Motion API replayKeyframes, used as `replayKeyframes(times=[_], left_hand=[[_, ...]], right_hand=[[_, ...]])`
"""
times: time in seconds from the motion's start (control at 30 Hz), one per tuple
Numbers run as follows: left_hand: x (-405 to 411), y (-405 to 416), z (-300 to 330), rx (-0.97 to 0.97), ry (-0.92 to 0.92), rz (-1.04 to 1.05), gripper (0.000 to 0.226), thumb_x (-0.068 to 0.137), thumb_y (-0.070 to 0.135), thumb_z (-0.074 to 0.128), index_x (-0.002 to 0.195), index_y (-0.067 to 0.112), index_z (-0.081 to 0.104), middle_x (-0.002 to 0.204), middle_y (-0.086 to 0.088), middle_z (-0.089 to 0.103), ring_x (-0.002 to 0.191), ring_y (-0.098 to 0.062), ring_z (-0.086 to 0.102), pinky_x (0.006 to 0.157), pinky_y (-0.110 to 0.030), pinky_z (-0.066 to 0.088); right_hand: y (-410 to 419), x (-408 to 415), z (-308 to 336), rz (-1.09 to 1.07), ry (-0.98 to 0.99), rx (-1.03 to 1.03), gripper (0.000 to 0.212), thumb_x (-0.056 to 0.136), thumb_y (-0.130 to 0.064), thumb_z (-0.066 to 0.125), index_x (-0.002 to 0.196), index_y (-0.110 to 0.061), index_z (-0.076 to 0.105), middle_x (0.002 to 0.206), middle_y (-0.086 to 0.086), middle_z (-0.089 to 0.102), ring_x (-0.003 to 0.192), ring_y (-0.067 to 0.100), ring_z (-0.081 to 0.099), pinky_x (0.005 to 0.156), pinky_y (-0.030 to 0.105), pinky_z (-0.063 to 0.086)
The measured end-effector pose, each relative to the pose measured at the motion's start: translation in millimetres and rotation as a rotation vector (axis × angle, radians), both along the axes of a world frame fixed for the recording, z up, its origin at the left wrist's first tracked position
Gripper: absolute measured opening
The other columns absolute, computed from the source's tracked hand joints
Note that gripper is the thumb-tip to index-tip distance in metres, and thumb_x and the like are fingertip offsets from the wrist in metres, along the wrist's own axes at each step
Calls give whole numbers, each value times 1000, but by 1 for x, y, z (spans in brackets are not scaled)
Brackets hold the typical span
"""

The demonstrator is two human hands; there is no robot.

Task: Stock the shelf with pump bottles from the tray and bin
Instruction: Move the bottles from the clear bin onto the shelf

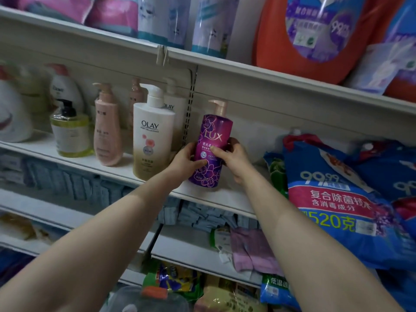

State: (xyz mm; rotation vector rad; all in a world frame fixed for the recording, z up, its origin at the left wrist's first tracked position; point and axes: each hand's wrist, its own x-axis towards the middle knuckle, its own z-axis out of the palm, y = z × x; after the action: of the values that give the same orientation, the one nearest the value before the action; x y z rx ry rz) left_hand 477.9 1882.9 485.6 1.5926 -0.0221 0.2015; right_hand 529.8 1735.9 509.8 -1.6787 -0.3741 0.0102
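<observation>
A purple LUX pump bottle (213, 136) with a pink pump stands on the white shelf (225, 195), just right of the shelf's upright divider. My left hand (186, 159) grips its left side and my right hand (234, 158) grips its right side, thumbs across the label. To its left stand a white and gold OLAY pump bottle (152, 136), a pink pump bottle (107, 129), a yellow bottle with a black pump (71, 129) and a white Dove bottle (65, 86). The tray and bin are out of view.
Blue detergent bags (337, 199) lie on the same shelf, close to the right of the LUX bottle. More bags and an orange pack (315, 30) fill the shelf above. Lower shelves hold blue packets (202, 217) and pink cloths (252, 251).
</observation>
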Motion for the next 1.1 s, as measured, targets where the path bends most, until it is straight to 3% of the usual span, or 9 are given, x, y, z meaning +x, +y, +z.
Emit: replayKeyframes(times=[0.13, 0.37, 0.47, 0.73, 0.9, 1.0, 1.1], left_hand=[[10, 1, -4, 27, -9, 39, 62, 87, 2, 65, 142, 16, 39, 121, -2, 58, 108, -18, 59, 97, -48, 50], [18, 1, -12, 44, -26, 87, 62, 89, 0, 62, 143, 17, 37, 128, -9, 58, 113, -23, 58, 99, -51, 48], [20, 0, -14, 66, -36, 101, 62, 89, 2, 63, 143, 19, 37, 127, -6, 58, 112, -21, 57, 99, -52, 48], [20, -5, -19, 110, -85, 145, 62, 92, 9, 62, 146, 20, 34, 120, 2, 54, 106, -13, 54, 87, -32, 47], [34, -6, -22, 120, -98, 191, 58, 92, 9, 61, 144, 17, 37, 126, -5, 56, 112, -19, 54, 97, -42, 48], [45, -6, -22, 93, -111, 215, 57, 93, 11, 61, 144, 20, 39, 128, -4, 56, 112, -17, 54, 96, -37, 47], [60, -5, -21, 88, -103, 249, 57, 93, 11, 60, 145, 21, 38, 128, -2, 56, 111, -14, 53, 91, -32, 45]], right_hand=[[4, 15, -9, 8, 2, 4, 54, 85, -12, 75, 133, -11, 50, 124, 10, 63, 110, 25, 63, 90, 37, 56], [10, 22, -15, 15, -22, 34, 53, 85, -8, 75, 132, -12, 51, 119, 6, 65, 105, 21, 65, 81, 28, 56], [9, 23, -17, 20, -14, 56, 53, 85, -9, 75, 131, -14, 51, 119, 5, 65, 107, 22, 65, 84, 32, 57], [5, 25, -43, -8, 0, -97, 66, 83, -15, 78, 140, -20, 44, 131, 5, 58, 117, 23, 57, 97, 51, 53], [11, 35, -44, -31, -1, -67, 63, 84, -7, 76, 139, -20, 47, 129, 6, 58, 118, 27, 57, 98, 51, 52], [15, 45, -43, -51, 1, -40, 59, 85, -3, 74, 137, -17, 49, 122, 4, 58, 113, 23, 57, 96, 47, 53], [20, 59, -42, -70, -21, -65, 60, 85, -4, 73, 139, -14, 48, 128, 8, 59, 111, 22, 57, 98, 48, 52]])
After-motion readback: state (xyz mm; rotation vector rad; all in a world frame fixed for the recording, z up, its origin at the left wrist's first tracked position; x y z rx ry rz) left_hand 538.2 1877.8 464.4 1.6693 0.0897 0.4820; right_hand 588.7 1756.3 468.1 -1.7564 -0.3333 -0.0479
